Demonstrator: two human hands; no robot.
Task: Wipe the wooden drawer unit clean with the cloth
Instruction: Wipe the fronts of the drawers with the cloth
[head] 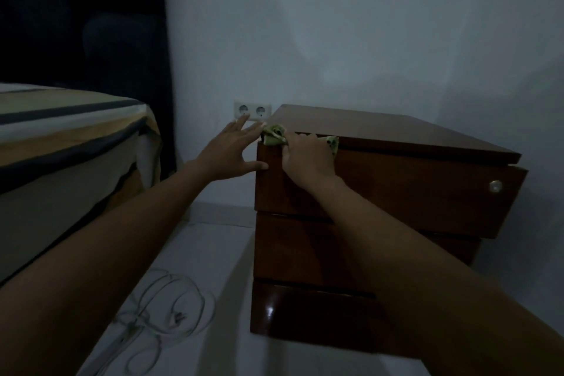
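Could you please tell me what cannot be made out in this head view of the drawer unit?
- Right hand's grip on the cloth: fingers hidden behind the knuckles.
- Drawer unit's lower drawers: partly covered by the right forearm.
- Cable's end: cut off by the bottom edge.
- Dust on the wood: too dark.

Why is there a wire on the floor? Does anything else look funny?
A loose cable lies in tangled loops on the floor beside the drawer unit, not plugged into the socket. The top drawer also sits slightly further out than the two below. Nothing looks spilled or broken.
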